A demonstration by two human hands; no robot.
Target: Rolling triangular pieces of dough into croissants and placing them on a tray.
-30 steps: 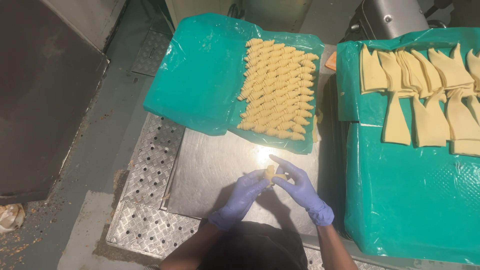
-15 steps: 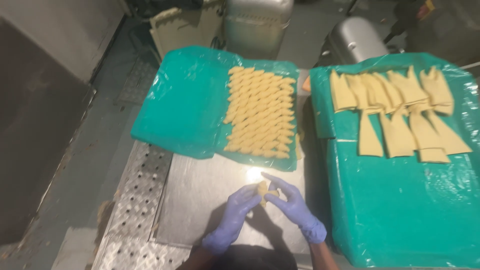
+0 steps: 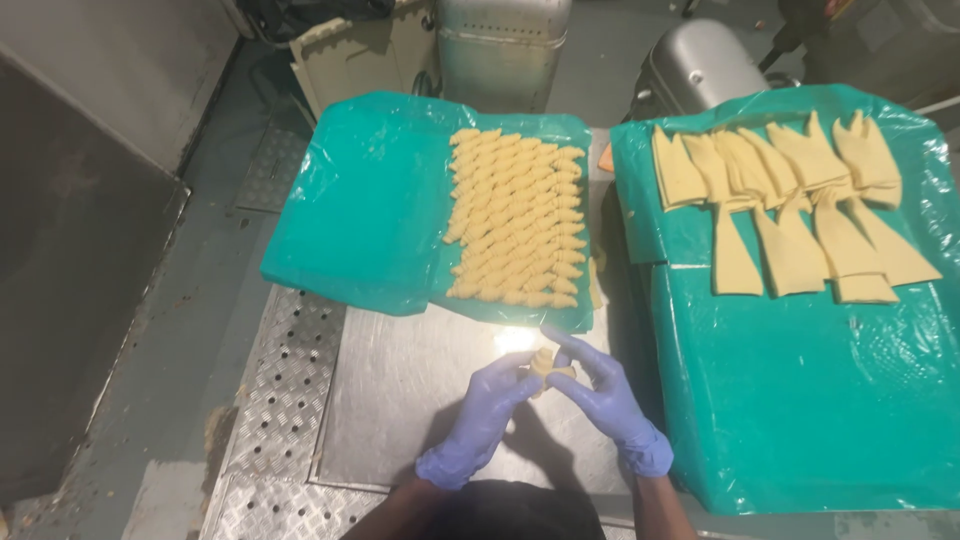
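Both blue-gloved hands, left hand (image 3: 480, 405) and right hand (image 3: 600, 395), pinch a small pale folded dough piece (image 3: 545, 364) together over the steel table (image 3: 400, 400); rows of shaped dough pieces (image 3: 515, 215) lie at twelve o'clock on green plastic sheet (image 3: 360, 210)

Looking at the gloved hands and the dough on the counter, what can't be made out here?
Head view only:
- The dough piece: mostly covered by the left hand and right hand, so its shape is unclear.
- The grip itself: fingertips overlap.
- The metal containers: cut off by the top edge.
- The forearms: cut off by the bottom edge.
- The shaped pieces: too small for surface detail.
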